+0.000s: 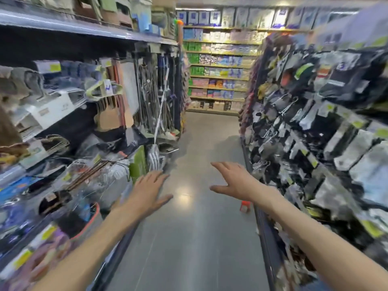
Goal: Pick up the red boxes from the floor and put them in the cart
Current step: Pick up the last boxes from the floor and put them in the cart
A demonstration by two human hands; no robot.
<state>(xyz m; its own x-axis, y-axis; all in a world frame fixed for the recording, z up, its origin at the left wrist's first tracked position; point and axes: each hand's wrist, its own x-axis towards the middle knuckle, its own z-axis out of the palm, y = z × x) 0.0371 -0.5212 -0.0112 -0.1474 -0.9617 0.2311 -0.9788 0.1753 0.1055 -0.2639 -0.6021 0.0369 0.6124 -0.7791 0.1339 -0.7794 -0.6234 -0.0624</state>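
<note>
Left hand (150, 191): spread flat, palm down, fingers straight, thumb out to the side, holding nothing, raised over the floor (189, 238) beside the left shelves (63, 143). Right hand (233, 181): likewise spread, fingers straight and pointing up the aisle, thumb apart, holding nothing, close to the right rack (315, 133). Both forearms bare, reaching forward from the bottom corners.

Just below the right wrist, on the floor: one red box (245, 206), small, orange-red, with a paler front face, blurred, partly hidden by the forearm, sitting against the base of the right rack. Printing on it too blurred to read.

Floor grey, glossy, with a bright glare between the hands. Left shelves crowded with hangers and packaged goods. Right rack hung with dark packets on hooks. At the aisle's far end, back shelves (218, 66) stacked with coloured packs.
</note>
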